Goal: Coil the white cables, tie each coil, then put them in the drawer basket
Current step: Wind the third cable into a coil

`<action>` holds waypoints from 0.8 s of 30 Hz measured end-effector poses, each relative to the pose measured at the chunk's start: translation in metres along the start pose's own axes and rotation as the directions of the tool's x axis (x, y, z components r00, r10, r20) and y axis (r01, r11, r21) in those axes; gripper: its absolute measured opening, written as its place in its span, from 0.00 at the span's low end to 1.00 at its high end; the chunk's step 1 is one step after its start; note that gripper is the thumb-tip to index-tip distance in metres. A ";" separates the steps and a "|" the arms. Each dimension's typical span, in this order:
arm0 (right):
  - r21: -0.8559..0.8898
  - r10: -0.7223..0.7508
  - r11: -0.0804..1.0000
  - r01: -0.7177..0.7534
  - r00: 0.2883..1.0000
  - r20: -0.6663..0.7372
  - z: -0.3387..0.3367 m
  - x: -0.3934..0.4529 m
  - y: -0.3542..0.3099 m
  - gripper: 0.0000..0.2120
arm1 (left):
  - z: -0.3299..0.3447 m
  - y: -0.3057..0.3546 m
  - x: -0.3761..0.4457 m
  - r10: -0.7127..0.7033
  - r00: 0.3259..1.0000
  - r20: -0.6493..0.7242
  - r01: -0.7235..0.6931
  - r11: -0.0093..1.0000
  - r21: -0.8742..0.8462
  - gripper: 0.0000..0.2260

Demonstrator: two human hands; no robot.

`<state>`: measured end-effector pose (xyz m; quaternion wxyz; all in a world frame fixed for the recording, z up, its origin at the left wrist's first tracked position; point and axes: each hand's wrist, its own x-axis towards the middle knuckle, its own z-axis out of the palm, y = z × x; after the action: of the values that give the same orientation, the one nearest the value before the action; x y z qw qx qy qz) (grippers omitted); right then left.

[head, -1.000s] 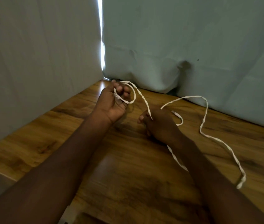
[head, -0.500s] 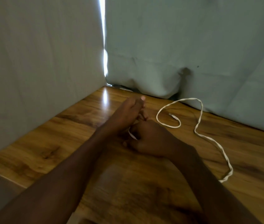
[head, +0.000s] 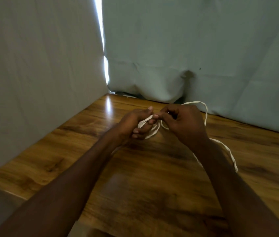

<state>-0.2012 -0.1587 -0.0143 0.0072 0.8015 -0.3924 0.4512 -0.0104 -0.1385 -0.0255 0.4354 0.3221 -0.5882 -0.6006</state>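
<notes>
A white cable (head: 153, 131) is partly looped around the fingers of my left hand (head: 135, 124), which grips the small coil above the wooden table (head: 152, 185). My right hand (head: 185, 124) pinches the cable just right of the coil, its fingertips touching my left hand's. The loose rest of the cable arcs behind my right hand near the cloth and trails down the right side of my right forearm to about the table's middle right. No drawer basket is in view.
Pale cloth backdrops (head: 186, 48) hang close behind and to the left of the table, meeting at a bright slit (head: 103, 53). The table's left edge (head: 3, 190) runs near my left forearm.
Both hands have lifted and come together at the coil. More cable is wound on my left hand, and the loose loop on the table has shrunk toward my right hand.
</notes>
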 end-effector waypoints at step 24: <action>0.579 0.368 0.611 -0.540 0.841 0.397 0.021 -0.004 -0.018 0.07 | -0.016 -0.003 0.014 0.029 0.996 0.081 0.013 0.883 -0.469 0.16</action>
<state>-0.1760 -0.1516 -0.0240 -0.4442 0.6694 -0.3922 0.4482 -0.0023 -0.1579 -0.0282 0.4774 0.1789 -0.4448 -0.7364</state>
